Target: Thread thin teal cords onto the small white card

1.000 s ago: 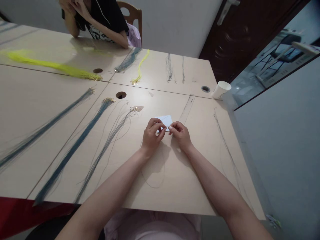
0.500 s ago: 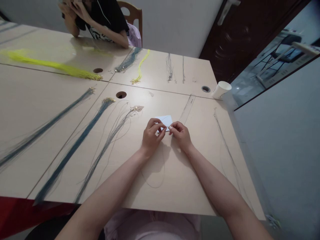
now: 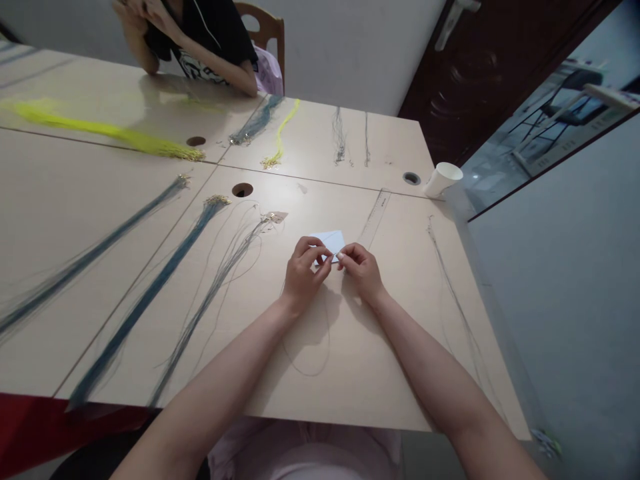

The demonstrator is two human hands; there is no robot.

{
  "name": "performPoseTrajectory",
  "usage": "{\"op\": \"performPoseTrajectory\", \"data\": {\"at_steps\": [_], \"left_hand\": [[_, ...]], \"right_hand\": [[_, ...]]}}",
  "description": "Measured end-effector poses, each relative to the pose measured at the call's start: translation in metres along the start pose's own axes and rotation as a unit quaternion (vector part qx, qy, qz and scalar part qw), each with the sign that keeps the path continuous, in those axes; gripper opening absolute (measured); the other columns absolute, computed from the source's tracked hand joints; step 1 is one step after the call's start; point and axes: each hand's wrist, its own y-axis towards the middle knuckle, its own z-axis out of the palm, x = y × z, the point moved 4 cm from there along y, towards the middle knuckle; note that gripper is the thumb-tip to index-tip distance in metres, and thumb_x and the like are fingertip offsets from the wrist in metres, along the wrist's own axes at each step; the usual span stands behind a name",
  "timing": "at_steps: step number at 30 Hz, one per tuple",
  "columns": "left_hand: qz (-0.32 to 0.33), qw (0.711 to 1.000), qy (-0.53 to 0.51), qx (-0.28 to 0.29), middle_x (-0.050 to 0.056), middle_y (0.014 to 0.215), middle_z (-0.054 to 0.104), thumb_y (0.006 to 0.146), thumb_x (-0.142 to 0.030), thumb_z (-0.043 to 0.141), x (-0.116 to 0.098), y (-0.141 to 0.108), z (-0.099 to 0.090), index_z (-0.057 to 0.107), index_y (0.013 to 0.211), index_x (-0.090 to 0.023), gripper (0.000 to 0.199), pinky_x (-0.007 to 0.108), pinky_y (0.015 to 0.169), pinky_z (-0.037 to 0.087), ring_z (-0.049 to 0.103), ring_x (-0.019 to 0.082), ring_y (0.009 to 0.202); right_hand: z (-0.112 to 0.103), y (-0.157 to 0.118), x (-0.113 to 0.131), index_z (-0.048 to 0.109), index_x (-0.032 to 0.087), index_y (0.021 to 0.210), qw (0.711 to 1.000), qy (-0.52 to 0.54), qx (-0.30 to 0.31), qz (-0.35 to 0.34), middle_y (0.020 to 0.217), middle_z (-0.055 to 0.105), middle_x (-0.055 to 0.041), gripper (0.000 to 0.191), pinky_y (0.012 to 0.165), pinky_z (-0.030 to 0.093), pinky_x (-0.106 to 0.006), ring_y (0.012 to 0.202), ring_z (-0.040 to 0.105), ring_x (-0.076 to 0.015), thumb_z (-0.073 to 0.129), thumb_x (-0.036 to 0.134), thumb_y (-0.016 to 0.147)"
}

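Above the table (image 3: 380, 387), my left hand (image 3: 303, 275) and my right hand (image 3: 364, 272) meet, thumb and finger of each pinched closed. A thin grey line (image 3: 306, 375) runs from under my left hand and makes a loose loop on the tabletop. The small piece between the two sets of fingertips is too fine to make out. Just behind the fingers lies a white card (image 3: 333, 239), partly covered by them. Beyond my right hand a clear ruler (image 3: 377, 212) rests flat.
To the left lie blue-grey line bundles (image 3: 170, 267) with gold-coloured ends, and a looser bundle (image 3: 220, 280). Yellow strands (image 3: 115, 133) stretch across the far side, where a person (image 3: 210, 47) sits. A white cup (image 3: 444, 179) stands at the right edge, near more strands (image 3: 450, 280).
My hands keep the same pinched pose with hardly any movement. Across the table, the other person's raised hands and arms have shifted slightly.
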Motion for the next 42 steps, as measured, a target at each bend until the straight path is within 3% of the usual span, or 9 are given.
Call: {"op": "performPoseTrajectory", "data": {"at_steps": [42], "left_hand": [[0.003, 1.0, 0.002, 0.003, 0.003, 0.089, 0.05, 0.076, -0.014, 0.057, -0.0003, 0.0003, 0.0004, 0.057, 0.08, -0.016, 0.004, 0.021, 0.057, 0.047, 0.051, 0.005, 0.062]], "right_hand": [[0.0004, 0.0002, 0.0015, 0.053, 0.02, 0.069, 1.0, 0.001, 0.001, -0.006, 0.058, 0.053, 0.0042, 0.011, 0.056, 0.039, -0.025, 0.055, 0.051, -0.0113, 0.057, 0.028, 0.075]]}}
